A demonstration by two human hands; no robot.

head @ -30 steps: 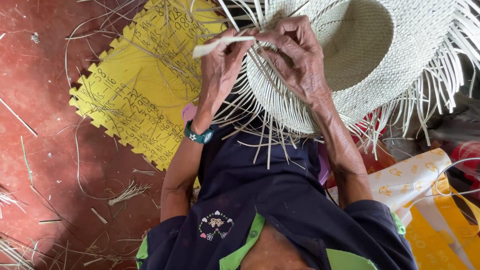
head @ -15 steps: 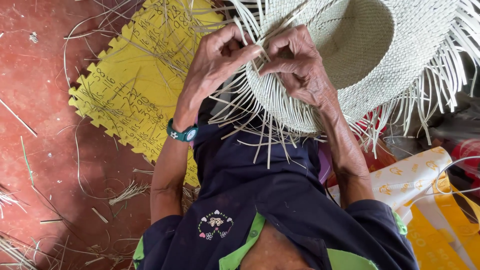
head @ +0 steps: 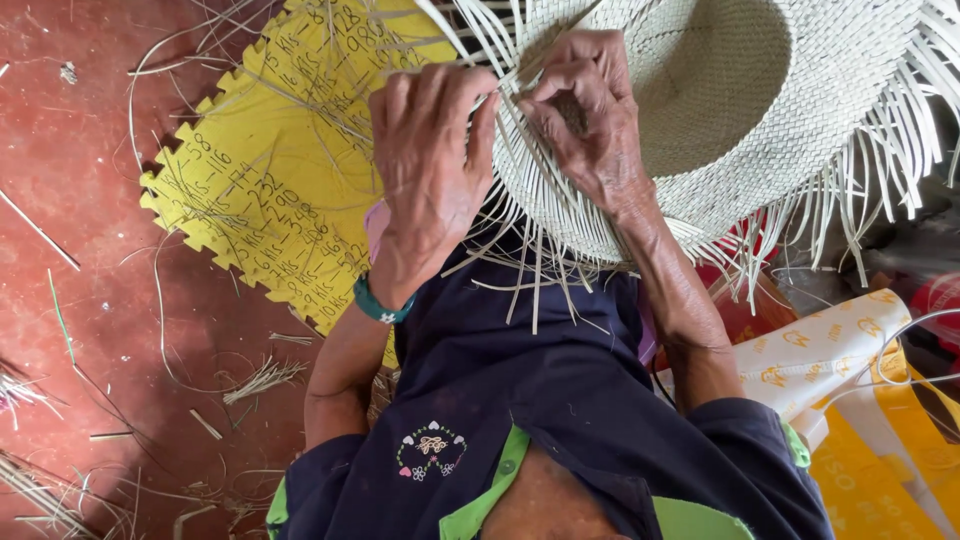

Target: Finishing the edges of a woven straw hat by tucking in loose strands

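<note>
While the head camera looks straight down, 2 bare hands meet at the brim of a pale woven straw hat (head: 760,110), which lies on the person's lap and fills the upper right of the view. The left hand (head: 430,170) has its fingers curled and closed on the loose straw strands (head: 520,250) at the brim edge. The right hand (head: 590,120) is bent over the same edge, its fingertips pinching strands against the woven part; what exactly lies under them is hidden. The 2 hands are almost touching. A teal wristband (head: 378,303) sits on the left wrist. Under the hat and left arm lies a yellow foam mat (head: 270,190) with toothed edges and handwriting, on a red floor (head: 90,320) scattered with straw scraps. A yellow and white printed bag (head: 860,400) is at the lower right.
</note>
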